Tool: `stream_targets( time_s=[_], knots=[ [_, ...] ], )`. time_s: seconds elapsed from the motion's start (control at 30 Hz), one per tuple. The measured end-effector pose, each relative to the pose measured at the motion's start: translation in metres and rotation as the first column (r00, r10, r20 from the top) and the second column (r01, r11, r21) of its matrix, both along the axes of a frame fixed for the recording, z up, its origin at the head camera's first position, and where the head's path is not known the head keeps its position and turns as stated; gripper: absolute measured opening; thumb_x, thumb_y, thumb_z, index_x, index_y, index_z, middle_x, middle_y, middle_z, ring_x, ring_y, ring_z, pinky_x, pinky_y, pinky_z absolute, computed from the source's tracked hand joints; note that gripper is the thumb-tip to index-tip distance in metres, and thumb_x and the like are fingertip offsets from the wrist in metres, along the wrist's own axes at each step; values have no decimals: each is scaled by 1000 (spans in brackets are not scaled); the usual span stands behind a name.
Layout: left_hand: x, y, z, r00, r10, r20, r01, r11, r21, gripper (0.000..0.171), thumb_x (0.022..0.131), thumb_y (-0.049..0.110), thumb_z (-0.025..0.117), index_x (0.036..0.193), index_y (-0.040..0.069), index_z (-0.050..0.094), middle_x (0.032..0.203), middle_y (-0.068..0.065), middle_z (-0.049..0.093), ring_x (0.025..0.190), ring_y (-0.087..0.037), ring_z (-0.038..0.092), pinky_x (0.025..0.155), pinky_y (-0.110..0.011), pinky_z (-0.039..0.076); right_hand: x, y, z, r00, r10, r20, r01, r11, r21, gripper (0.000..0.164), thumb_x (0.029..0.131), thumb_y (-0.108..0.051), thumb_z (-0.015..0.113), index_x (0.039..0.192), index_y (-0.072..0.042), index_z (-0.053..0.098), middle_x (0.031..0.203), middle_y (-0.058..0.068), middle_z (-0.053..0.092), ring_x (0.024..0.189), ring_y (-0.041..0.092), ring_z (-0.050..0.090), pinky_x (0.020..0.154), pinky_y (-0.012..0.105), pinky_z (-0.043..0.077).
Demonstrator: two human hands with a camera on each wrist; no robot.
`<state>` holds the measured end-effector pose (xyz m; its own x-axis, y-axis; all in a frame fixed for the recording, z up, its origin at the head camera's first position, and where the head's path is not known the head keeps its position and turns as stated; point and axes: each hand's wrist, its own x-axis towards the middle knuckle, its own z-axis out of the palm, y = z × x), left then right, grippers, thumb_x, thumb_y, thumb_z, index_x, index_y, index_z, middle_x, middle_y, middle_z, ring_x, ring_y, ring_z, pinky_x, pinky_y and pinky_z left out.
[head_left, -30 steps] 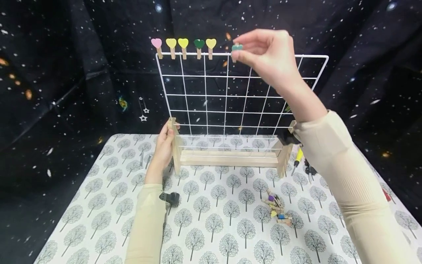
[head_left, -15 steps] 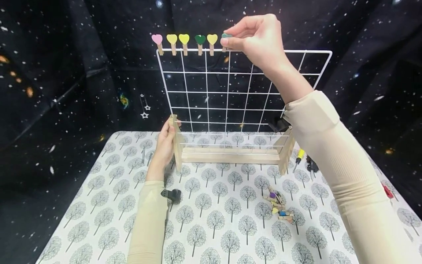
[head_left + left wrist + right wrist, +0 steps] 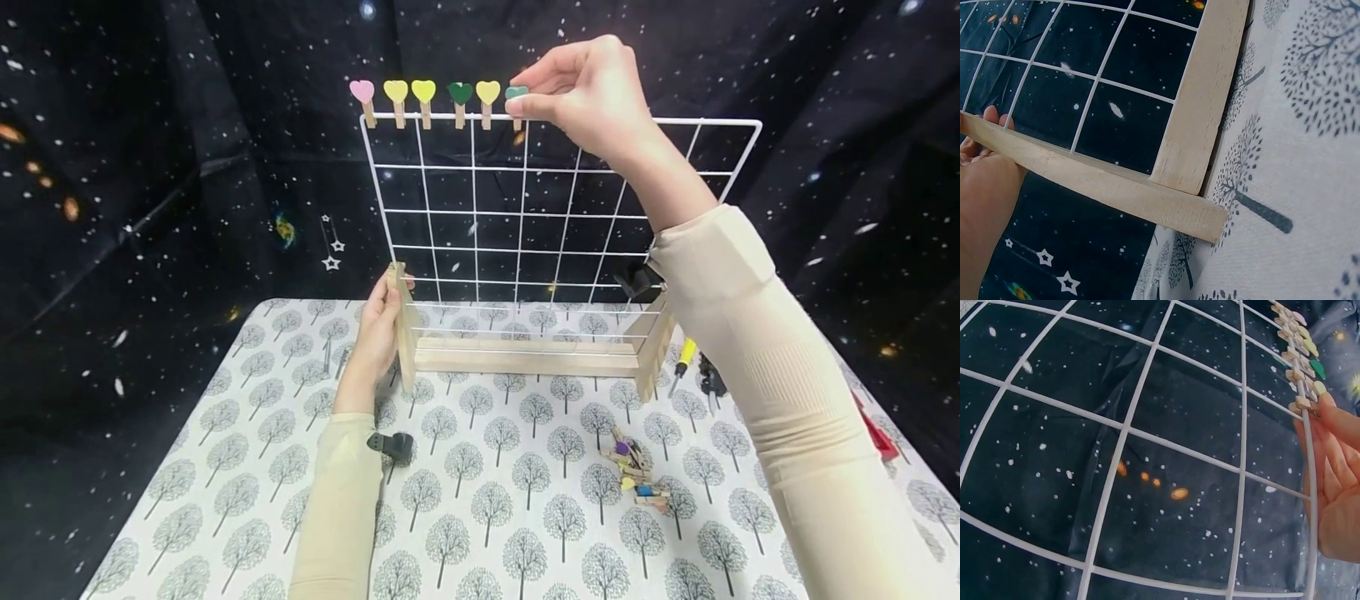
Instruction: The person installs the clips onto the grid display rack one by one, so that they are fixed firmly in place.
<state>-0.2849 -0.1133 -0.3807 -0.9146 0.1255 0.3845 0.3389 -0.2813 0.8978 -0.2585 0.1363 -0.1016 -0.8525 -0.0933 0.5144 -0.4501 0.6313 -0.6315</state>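
Note:
My right hand (image 3: 596, 100) pinches a clothespin with a teal heart (image 3: 517, 93) at the top wire of a white wire grid (image 3: 522, 169). To its left along that wire stand a pink-heart clothespin (image 3: 363, 93), two bright yellow ones, a dark green-heart clothespin (image 3: 460, 93) and a pale yellow-heart clothespin (image 3: 487, 93). In the right wrist view, thumb and fingers close on the nearest clothespin (image 3: 1302, 405) of the row. My left hand (image 3: 377, 327) grips the left wooden upright (image 3: 404, 333) of the grid's stand; its fingers reach behind the wood in the left wrist view.
A small pile of clothespins (image 3: 633, 471) lies on the tree-print tablecloth (image 3: 491, 508), right of the middle. Beyond the stand's right foot are a yellow-handled screwdriver (image 3: 685, 358) and a black tool (image 3: 711, 379). A red object (image 3: 879, 433) lies at the far right, partly behind the sleeve.
My right hand has moved left along the top wire with the teal-heart clothespin, which now stands beside the pale yellow one. The left hand keeps its hold on the upright.

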Motion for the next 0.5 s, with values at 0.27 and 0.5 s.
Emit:
stream_targets(
  time_s=[0.27, 0.5],
  knots=[
    [1, 3, 0, 1000, -5, 4, 5, 1000, 8, 52, 88, 35, 37, 135, 14, 28, 118, -7, 43, 123, -28, 29, 105, -38, 18, 4, 0, -11, 998, -50, -48, 51, 999, 8, 32, 69, -35, 71, 96, -17, 67, 89, -2, 67, 77, 2, 61, 68, 18, 45],
    [-2, 5, 0, 1000, -11, -2, 11, 1000, -4, 51, 89, 33, 36, 135, 13, 27, 127, -22, 32, 123, -22, 30, 106, -38, 17, 7, 2, -20, 977, -37, -212, 54, 996, 75, 34, 75, -34, 66, 105, -18, 63, 96, -3, 66, 80, 1, 59, 71, 15, 44]
  ],
)
